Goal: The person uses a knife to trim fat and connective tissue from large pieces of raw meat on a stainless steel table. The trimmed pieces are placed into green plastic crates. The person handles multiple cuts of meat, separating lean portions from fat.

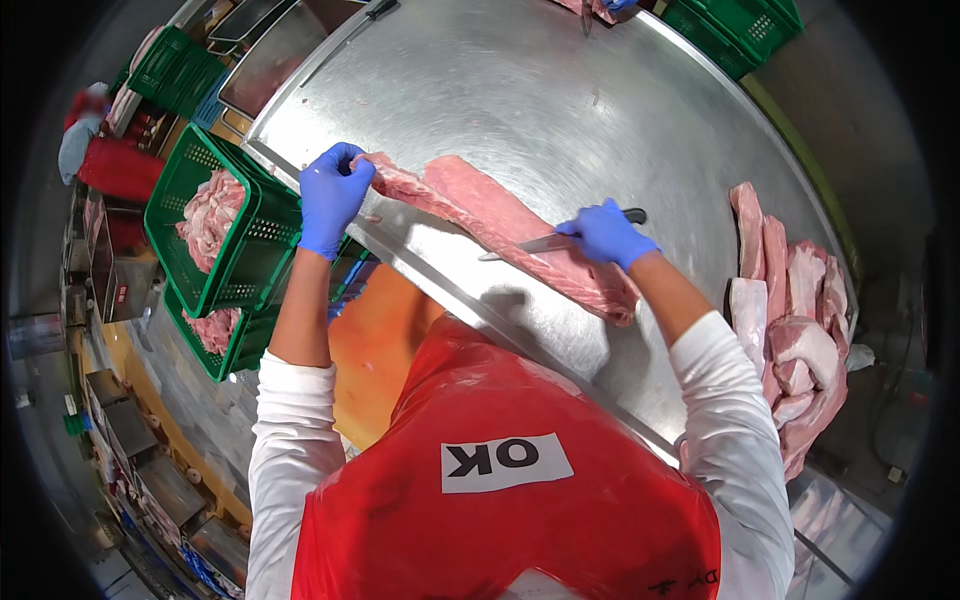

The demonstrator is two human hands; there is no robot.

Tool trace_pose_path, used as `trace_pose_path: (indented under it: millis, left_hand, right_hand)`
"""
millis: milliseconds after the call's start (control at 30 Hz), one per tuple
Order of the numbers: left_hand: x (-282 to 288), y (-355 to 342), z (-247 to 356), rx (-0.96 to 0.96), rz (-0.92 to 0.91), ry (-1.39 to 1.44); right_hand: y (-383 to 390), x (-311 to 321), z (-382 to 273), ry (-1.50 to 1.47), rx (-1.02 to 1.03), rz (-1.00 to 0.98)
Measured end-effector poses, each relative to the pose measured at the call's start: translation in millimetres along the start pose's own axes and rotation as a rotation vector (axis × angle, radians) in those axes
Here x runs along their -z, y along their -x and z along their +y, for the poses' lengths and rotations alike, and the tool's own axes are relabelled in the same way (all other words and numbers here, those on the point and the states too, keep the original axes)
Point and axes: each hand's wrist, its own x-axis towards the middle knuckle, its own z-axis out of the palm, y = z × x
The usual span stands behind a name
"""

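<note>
A long pale-pink slab of raw meat [480,195] lies slantwise on the steel table [440,90] in front of me. My left hand [333,195], in a blue glove, pinches the end of a narrow strip [410,187] along the slab's near-left edge. In my right hand [608,236], also blue-gloved, is a knife [545,243] with a black handle. Its blade points left and lies across the slab, with the tip showing past the near edge. Whether the strip is cut free along its whole length I cannot tell.
Several long meat pieces [800,300] are heaped at the table's right. Green crates [250,240] with meat trimmings stand beside the left edge. Another knife [380,9] lies at the far left rim. Across the table, a blue-gloved hand [618,4] is near more meat. A person in red [120,168] is farther left.
</note>
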Motion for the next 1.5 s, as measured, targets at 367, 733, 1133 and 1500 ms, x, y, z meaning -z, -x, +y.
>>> trace_pose_path:
  millis: [367,733,1133,1500]
  left_hand:
    - [11.6,-6.8,24.8,0.019,-0.013,0.022]
    - [18.8,-7.8,43.1,0.013,-0.018,0.116]
    - [31.8,-17.8,40.4,-0.009,0.019,0.082]
    - [53.8,-27.5,50.7,-0.044,0.039,0.054]
  right_hand:
    - [48.8,-13.5,28.6,-0.012,-0.062,-0.065]
    - [-8.6,-15.2,-21.8,-0.033,0.042,-0.151]
    - [109.7,-42.9,83.2,0.021,-0.058,-0.039]
    - [52.0,-40.8,31.3,0.040,0.100,-0.033]
